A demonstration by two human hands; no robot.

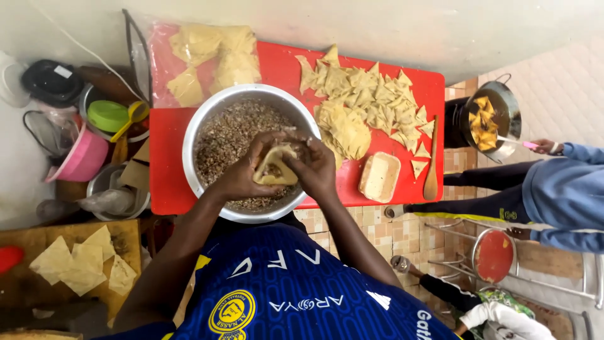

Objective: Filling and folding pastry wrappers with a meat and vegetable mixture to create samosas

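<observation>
Head view: both hands (283, 167) cupping pastry cone (275, 166), mouth up.

A pale dough pocket (275, 167), folded into a rough triangle with its mouth open, sat pinched between both hands over the metal bowl (207, 116), tilted with the point toward six o'clock. A little brown filling showed inside it. The wide round bowl beneath held a bed of crumbly brown mince (229, 135), heaped toward nine o'clock.
</observation>
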